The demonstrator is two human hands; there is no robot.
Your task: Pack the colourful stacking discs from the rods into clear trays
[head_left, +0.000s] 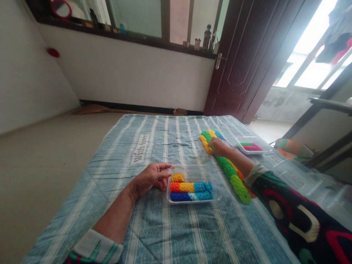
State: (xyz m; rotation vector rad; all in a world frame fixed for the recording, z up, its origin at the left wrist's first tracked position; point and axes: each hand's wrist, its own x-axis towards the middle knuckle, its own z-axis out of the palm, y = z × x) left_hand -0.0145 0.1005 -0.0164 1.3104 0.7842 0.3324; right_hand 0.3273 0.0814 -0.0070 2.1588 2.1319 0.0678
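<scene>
My left hand (154, 176) pinches the left rim of a clear plastic container (217, 194) with its thumb and fingers. Inside lie a dark blue to light blue row (181, 197), an orange, yellow and blue row (187, 187) and a short yellow stack (178, 178), all of bumpy-edged pieces packed side by side. My right hand (219, 146) reaches to the far end of longer rows on the cloth, its fingers curled over yellow pieces (205, 143). Its fingertips are partly hidden. A green row (228, 168) runs from there toward me, with orange pieces beside it, partly under my forearm.
A striped blue cloth (115, 190) covers the table. Another clear container (253, 139) with green and pink pieces stands at right, near clear plastic boxes (308, 187). Beyond are a dark red door (236, 62) and a window ledge (137, 35) with a bottle (207, 37).
</scene>
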